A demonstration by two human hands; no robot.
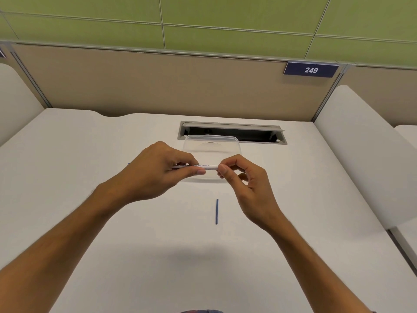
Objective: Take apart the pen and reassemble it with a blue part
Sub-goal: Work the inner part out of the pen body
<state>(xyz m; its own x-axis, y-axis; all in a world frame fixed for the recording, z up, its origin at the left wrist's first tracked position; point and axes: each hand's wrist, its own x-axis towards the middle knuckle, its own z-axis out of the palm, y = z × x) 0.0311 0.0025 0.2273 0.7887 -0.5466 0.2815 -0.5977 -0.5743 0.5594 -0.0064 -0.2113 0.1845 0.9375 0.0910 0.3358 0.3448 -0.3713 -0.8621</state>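
White pen [208,166] horizontal above table [90,154]: left hand [158,171] pinches barrel, right hand [243,177] pinches its right end. 1 blue part [216,211] lies nearer, untouched.

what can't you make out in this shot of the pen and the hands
Head view only:
- Pen: most of the barrel is hidden by the left hand; the right end is covered by the right hand fingertips.
- Print on the barrel: too small and blurred to read fully.
- Clear lid: near edge hidden behind the hands.
- Blue part: too small for detail.
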